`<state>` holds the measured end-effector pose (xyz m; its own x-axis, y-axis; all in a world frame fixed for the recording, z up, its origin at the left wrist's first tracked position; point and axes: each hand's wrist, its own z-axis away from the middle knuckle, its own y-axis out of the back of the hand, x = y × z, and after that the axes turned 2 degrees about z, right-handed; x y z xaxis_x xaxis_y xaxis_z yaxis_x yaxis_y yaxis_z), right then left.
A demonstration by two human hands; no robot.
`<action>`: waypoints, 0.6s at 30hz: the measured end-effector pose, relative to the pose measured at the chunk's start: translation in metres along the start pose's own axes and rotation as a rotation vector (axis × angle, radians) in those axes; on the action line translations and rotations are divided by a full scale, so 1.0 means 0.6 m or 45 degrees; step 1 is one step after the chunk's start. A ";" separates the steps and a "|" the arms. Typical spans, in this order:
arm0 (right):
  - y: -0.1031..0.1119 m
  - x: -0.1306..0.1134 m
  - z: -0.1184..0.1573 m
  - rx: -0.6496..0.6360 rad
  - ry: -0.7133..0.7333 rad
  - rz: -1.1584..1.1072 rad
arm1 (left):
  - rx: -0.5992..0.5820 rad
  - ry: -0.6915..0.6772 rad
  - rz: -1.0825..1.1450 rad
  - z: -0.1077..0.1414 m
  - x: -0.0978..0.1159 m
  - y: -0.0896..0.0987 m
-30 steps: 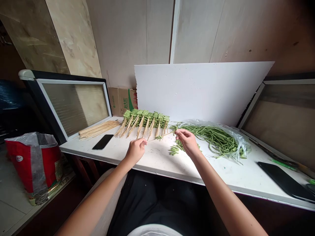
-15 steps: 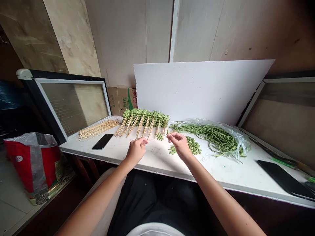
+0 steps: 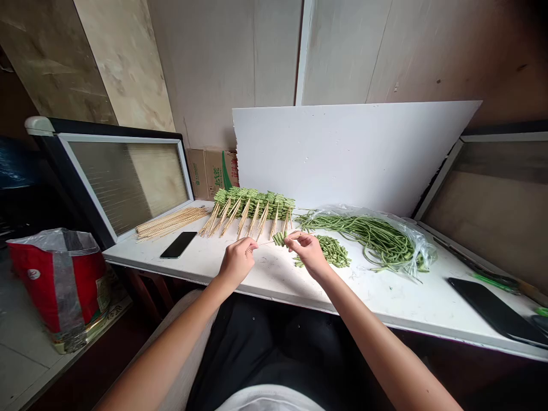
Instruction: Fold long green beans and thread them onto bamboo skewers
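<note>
My left hand (image 3: pixel 237 261) pinches the blunt end of a thin bamboo skewer (image 3: pixel 265 243). The skewer runs right to a short stack of cut green bean pieces (image 3: pixel 279 239), which my right hand (image 3: pixel 306 251) pinches at its near side. Just beyond my right hand lies a loose heap of cut beans (image 3: pixel 331 252). Long uncut green beans (image 3: pixel 368 240) spill from a clear plastic bag (image 3: pixel 411 242). A row of loaded skewers (image 3: pixel 252 205) lies at the back of the white table (image 3: pixel 274 279), with their bare ends pointing towards me.
A bundle of bare skewers (image 3: pixel 171 224) and a black phone (image 3: pixel 178 244) lie on the table's left side. A white board (image 3: pixel 342 154) leans behind it. A dark tablet (image 3: pixel 492 311) lies at right. A glass-topped freezer (image 3: pixel 124 182) and red bag (image 3: pixel 55 285) stand left.
My right hand has moved left, closer to my left hand, and now holds the bean pieces on the skewer. The heap of cut beans is less covered. My left hand has hardly moved.
</note>
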<state>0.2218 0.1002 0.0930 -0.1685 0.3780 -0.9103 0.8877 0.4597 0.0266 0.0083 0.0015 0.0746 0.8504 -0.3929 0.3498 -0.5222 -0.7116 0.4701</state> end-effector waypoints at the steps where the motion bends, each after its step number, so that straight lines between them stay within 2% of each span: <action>1: 0.001 0.000 0.000 -0.022 -0.010 0.013 | -0.003 -0.003 0.012 -0.001 0.000 0.001; 7: 0.023 -0.009 -0.004 -0.128 -0.017 0.102 | -0.004 0.048 0.039 -0.002 -0.004 0.001; 12: 0.070 -0.025 -0.017 -0.247 0.039 0.255 | -0.010 0.093 0.036 -0.003 -0.010 0.001; 14: 0.096 -0.022 -0.024 -0.261 0.084 0.414 | -0.007 0.111 0.038 -0.003 -0.013 0.001; 18: 0.145 0.009 -0.038 -0.239 0.151 0.958 | -0.013 0.158 0.045 -0.004 -0.018 0.000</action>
<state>0.2885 0.1606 0.1000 0.3952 0.7204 -0.5700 0.6961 0.1700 0.6975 -0.0011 0.0071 0.0729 0.8172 -0.3425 0.4635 -0.5530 -0.6923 0.4635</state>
